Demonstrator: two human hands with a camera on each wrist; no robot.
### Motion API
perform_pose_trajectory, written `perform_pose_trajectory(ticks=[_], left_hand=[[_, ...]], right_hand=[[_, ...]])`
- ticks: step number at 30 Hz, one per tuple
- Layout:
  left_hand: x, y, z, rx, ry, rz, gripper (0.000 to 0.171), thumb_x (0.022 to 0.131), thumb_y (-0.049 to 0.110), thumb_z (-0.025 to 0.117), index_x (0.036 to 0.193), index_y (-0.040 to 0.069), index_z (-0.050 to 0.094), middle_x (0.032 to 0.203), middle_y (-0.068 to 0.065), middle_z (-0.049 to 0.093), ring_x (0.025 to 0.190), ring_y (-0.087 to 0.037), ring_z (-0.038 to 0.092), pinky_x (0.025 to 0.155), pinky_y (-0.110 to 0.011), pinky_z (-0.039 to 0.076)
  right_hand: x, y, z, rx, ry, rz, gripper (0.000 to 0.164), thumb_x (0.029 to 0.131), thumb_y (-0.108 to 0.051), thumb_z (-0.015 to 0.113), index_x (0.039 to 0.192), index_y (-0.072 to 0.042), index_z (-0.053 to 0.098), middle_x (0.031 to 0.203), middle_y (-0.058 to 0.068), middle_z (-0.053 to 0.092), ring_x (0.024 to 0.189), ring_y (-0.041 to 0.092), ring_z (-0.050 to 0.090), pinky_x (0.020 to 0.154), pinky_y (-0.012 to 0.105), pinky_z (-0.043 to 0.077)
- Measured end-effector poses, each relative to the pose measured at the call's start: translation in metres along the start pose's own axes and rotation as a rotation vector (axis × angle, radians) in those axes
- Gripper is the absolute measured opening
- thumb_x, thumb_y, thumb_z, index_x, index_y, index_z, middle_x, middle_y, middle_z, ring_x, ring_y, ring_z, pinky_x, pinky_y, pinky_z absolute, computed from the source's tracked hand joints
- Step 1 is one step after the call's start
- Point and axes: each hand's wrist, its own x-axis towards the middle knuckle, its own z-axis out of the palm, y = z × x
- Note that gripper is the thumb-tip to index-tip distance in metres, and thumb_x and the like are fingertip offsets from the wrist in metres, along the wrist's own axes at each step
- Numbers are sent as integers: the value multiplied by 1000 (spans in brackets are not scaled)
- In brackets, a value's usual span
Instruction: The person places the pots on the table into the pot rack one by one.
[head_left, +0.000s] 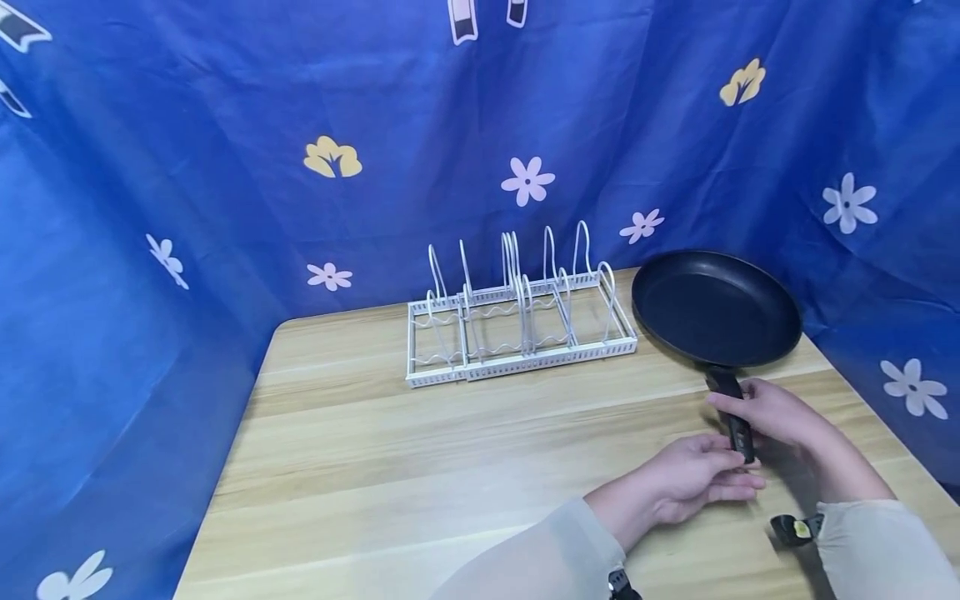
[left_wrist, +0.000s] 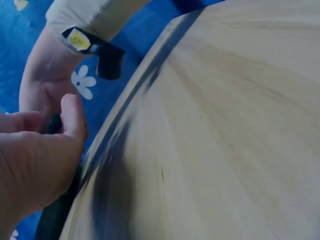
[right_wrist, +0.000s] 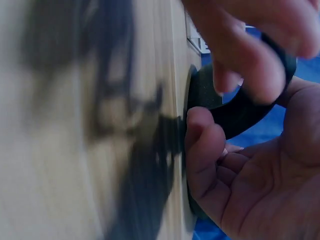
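A black frying pan (head_left: 716, 308) is at the back right of the wooden table, its handle (head_left: 723, 382) pointing toward me. My right hand (head_left: 780, 412) grips the handle from the right, with the thumb on top. At the handle's near end, my left hand (head_left: 693, 477) pinches the tip between thumb and forefinger while its other fingers stretch out below. In the right wrist view, the dark handle (right_wrist: 242, 117) runs between both hands, and the left fingers are blurred. Whether the pan's base fully touches the table, I cannot tell.
Left of the pan, a white wire rack (head_left: 551, 361) with several upright loops stands near the table's back edge. The wooden table (head_left: 360, 467) reaches out in front of it. Blue patterned cloth (head_left: 420, 125) hangs behind and along both sides.
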Motion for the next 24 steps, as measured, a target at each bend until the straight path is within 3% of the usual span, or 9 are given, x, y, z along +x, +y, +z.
perform_pose_trajectory(ticks=[4,9,15,19,24], left_hand=[[5,-1,1,16,66,8,17,109,11,63,125,8,66,118,-16,77,123,-45,74,107,-52,61],[14,-2,-1,9,104,3,9,107,10,67,110,3,72,112,-16,79,111,-33,79,104,-47,64],[24,3,1,-32,77,28,13,103,-6,65,115,-2,69,114,-19,78,111,-32,78,105,-47,63],[26,7,4,-19,80,45,21,101,-12,64,118,-1,68,108,-11,76,108,-32,78,105,-48,63],[27,9,9,9,100,60,23,100,-16,62,116,-2,68,101,-6,73,108,-35,77,104,-50,63]], right_hand=[[9,-3,3,178,-86,40,43,111,-45,58,103,-3,60,73,-6,62,66,9,66,63,27,59],[18,0,8,217,-83,66,38,109,-43,61,91,-10,66,69,-10,62,65,7,64,63,24,57],[22,4,9,276,-79,68,40,108,-39,64,107,1,64,83,-5,68,78,10,70,74,23,60],[20,2,8,357,-97,83,42,110,-32,60,121,8,51,82,0,78,72,15,79,72,27,65],[17,-3,6,425,-95,81,40,110,-23,58,127,11,46,84,3,76,68,17,80,70,31,68]])
